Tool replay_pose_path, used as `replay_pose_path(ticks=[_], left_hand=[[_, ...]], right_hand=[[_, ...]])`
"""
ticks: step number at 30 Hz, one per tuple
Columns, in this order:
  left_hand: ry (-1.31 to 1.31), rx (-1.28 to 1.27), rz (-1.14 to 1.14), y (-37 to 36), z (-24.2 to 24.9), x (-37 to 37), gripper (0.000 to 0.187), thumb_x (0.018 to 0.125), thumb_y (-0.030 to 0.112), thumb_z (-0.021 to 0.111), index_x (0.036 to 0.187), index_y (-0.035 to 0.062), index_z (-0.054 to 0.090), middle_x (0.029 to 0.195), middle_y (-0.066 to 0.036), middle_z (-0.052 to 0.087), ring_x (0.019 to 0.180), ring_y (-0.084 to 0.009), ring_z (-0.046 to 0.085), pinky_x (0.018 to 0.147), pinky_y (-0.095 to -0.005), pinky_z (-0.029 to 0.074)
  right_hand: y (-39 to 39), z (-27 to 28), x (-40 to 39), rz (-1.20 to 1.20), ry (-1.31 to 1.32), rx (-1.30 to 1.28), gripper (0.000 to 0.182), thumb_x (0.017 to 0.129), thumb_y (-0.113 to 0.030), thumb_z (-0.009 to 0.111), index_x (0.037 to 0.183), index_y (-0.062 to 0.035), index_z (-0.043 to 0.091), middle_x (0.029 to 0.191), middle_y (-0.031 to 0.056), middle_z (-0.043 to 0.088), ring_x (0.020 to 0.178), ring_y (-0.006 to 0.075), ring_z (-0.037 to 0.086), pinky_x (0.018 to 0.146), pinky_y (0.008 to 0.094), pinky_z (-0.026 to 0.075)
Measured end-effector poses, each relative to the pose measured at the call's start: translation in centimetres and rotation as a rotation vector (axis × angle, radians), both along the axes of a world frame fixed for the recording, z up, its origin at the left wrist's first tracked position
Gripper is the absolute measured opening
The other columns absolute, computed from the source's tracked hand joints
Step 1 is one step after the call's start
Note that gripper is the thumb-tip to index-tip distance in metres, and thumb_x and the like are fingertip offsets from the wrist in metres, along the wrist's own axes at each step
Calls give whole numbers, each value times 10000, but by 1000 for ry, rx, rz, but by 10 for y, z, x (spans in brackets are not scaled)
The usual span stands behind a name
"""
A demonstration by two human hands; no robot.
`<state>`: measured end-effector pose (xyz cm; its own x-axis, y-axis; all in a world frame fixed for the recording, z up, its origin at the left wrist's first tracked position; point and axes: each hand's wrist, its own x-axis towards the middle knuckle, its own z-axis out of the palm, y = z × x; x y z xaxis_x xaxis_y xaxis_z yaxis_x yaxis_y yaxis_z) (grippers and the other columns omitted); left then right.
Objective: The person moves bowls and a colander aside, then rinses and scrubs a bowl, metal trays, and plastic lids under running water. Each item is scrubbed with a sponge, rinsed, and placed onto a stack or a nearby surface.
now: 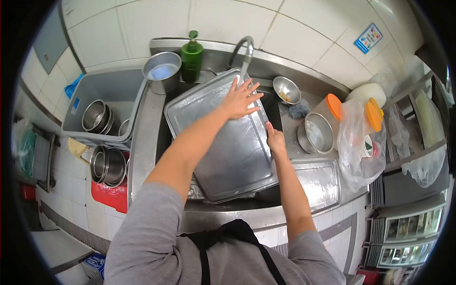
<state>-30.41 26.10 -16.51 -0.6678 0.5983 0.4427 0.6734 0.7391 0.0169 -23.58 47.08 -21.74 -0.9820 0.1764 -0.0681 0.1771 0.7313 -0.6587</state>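
A large rectangular metal tray lies tilted across the sink, under the faucet. The surface looks wet, and water seems to run down near its top edge. My left hand rests on the upper part of the tray with its fingers spread apart. On the right rim, my right hand grips the tray, its thumb on the upper face and its other fingers mostly hidden. Much of the sink's inside is covered by the tray.
A green pump bottle and a metal pot stand behind left. Left is a grey bin with bowls. Right are a small bowl, a scouring pad, a round metal container, a flat tray and orange-lidded containers.
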Motion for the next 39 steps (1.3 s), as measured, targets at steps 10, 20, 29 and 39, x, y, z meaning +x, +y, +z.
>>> replay_pose_path(ticks=[10,20,29,39], left_hand=[[42,40,327,37,-4,-5,574,859,475,384,1344,173,327,1423,-134,215,1314,-324,171,1039,-527,140],[-124,-13,353,-107,-73,197,660,767,415,573,1336,181,332,1413,-149,221,1289,-325,230,997,-549,204],[-536,1656,557,-187,-43,255,534,838,329,563,1276,92,370,1115,-119,533,956,-201,549,829,-340,425],[-361,1484,586,-123,-22,336,418,829,158,585,1171,-10,415,1107,-97,517,1019,-174,483,870,-295,379]], right_hand=[[-40,-34,65,-609,-75,-1066,669,861,-516,453,1078,114,517,1040,163,564,888,233,554,783,344,445],[-59,-51,64,-623,-51,-1272,762,823,-616,409,1157,67,462,1133,159,524,982,273,536,840,373,433],[-111,-96,80,-634,-218,-1576,749,808,-623,427,1241,-12,415,1225,115,484,1081,282,490,940,394,381],[-248,-49,135,-431,-478,-1924,549,898,-504,272,1228,-94,428,1249,71,461,1129,275,451,941,428,386]])
